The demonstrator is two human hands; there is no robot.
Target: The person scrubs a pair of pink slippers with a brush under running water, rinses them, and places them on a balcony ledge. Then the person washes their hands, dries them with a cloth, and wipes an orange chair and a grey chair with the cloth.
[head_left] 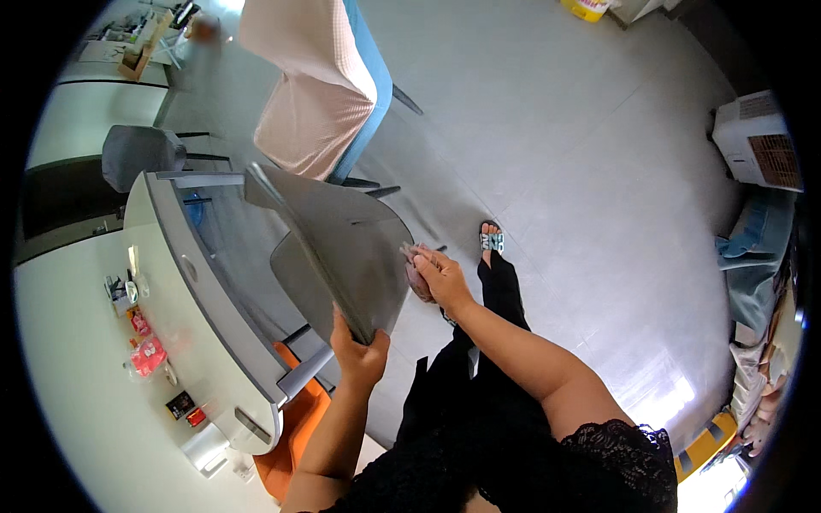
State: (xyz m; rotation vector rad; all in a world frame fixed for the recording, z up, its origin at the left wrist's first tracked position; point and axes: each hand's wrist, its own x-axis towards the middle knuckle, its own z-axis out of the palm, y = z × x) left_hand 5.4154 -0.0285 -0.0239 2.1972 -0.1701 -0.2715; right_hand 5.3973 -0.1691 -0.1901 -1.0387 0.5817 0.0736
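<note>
A grey chair (372,235) with a smooth curved back stands in front of me, beside the table. My left hand (359,352) is closed around the near edge of its backrest, thumb on one side and fingers on the other. At the right side of the chair, my right hand (442,278) grips a crumpled greyish-pink cloth (419,284). The cloth is bunched under the fingers and hangs close to the chair's outer edge; whether it touches the chair I cannot tell.
A white table (171,265) with small packets and a phone runs along the left. Beyond the grey chair stands a chair under a pink and blue cover (312,111). An orange chair (299,436) sits by the table's near end. At far right is a white air cooler (757,141).
</note>
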